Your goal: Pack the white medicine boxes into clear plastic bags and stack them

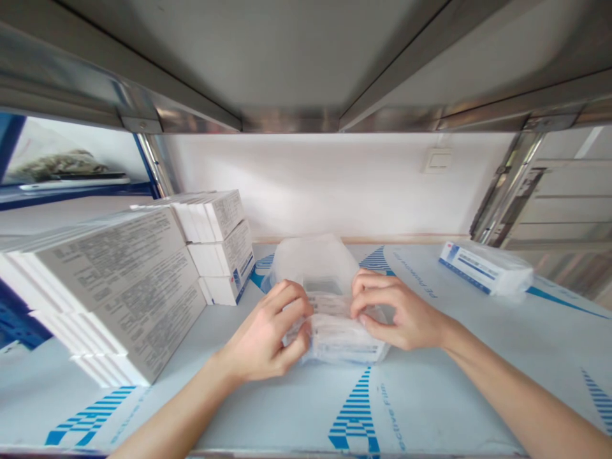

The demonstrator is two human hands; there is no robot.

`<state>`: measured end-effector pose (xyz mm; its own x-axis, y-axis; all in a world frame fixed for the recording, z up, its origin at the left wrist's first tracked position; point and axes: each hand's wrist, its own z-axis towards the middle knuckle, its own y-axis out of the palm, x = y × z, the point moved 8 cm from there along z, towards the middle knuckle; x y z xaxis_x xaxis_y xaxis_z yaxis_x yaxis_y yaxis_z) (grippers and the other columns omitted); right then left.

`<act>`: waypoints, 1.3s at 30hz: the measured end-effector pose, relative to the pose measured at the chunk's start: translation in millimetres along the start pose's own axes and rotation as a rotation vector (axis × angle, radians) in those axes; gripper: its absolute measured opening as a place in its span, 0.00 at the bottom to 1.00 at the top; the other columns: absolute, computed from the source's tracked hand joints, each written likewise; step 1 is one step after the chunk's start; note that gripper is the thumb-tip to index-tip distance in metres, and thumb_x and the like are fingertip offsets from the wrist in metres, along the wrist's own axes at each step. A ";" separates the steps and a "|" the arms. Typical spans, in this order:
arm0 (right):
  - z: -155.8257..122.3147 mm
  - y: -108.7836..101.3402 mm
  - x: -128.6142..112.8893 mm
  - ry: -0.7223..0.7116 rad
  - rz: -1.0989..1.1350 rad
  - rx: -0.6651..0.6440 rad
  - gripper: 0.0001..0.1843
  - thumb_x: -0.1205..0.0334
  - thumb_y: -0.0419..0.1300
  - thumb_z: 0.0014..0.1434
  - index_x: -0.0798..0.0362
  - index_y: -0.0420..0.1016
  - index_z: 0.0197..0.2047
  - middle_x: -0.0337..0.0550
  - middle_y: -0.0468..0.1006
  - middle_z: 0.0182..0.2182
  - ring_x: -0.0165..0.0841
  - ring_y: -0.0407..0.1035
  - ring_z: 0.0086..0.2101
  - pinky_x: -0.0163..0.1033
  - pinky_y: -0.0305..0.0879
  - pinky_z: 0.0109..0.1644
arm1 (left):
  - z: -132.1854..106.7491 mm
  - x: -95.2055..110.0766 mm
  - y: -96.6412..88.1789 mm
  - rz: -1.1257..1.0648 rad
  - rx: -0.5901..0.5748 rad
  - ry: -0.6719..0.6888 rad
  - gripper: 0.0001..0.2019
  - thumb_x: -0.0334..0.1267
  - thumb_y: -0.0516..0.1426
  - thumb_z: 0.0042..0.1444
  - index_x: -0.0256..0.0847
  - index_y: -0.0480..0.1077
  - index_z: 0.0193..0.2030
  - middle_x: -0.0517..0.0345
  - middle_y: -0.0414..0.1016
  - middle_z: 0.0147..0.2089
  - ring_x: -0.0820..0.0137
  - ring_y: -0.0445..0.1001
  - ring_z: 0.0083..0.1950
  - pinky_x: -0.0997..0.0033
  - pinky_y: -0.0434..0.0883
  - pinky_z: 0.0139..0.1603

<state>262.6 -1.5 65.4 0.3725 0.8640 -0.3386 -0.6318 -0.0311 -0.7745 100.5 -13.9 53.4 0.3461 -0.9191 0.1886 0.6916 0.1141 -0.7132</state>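
A clear plastic bag (313, 258) lies on the shelf in front of me, its loose far end spread flat towards the wall. Inside its near end, partly seen through the film, is a white and blue box (347, 341). My left hand (270, 331) has curled fingers closed on the bag's left side. At the right side my right hand (396, 309) pinches the film between thumb and fingers. The film under the fingertips is partly hidden.
Stacked white printed cartons (129, 280) stand at left, with smaller stacked boxes (224, 248) behind them. A bagged white and blue box (482, 268) lies at right. The film-covered shelf (430, 395) sits below a low metal shelf (291, 64); metal posts (511, 185) flank it.
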 end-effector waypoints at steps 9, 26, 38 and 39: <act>3.9 -10.0 -2.0 -0.018 0.296 0.069 0.03 0.66 0.56 0.59 0.51 0.70 0.36 0.46 0.77 0.37 0.38 0.70 0.40 0.48 0.66 0.47 | 2.2 7.2 1.0 -0.125 0.009 -0.001 0.22 0.25 0.50 0.57 0.40 0.63 0.59 0.47 0.71 0.55 0.56 0.62 0.62 0.50 0.67 0.62; 2.5 -11.7 6.1 0.068 0.352 0.115 0.07 0.61 0.56 0.66 0.53 0.74 0.41 0.46 0.77 0.37 0.36 0.71 0.40 0.46 0.66 0.48 | 1.1 2.9 -13.3 -0.086 0.187 -0.047 0.08 0.26 0.48 0.63 0.41 0.65 0.41 0.52 0.70 0.40 0.63 0.67 0.46 0.60 0.68 0.48; 6.6 -22.4 -7.4 -0.063 0.494 0.053 0.14 0.50 0.64 0.56 0.50 0.69 0.29 0.39 0.68 0.27 0.38 0.68 0.39 0.46 0.65 0.45 | 11.0 10.0 -12.9 -0.441 -0.080 -0.048 0.28 0.61 0.41 0.67 0.41 0.70 0.35 0.54 0.67 0.31 0.63 0.66 0.38 0.60 0.68 0.41; 7.7 -25.0 -14.5 -0.089 0.460 0.052 0.15 0.49 0.64 0.57 0.50 0.68 0.28 0.40 0.70 0.28 0.39 0.69 0.41 0.47 0.65 0.46 | 11.9 13.0 -15.1 -0.372 -0.096 -0.013 0.28 0.62 0.43 0.66 0.41 0.71 0.34 0.52 0.68 0.33 0.61 0.67 0.40 0.58 0.68 0.42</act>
<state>267.8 -9.4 93.8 -0.0120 0.8063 -0.5914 -0.7515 -0.3974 -0.5267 102.1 -23.0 74.6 0.0915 -0.8860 0.4547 0.7091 -0.2626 -0.6544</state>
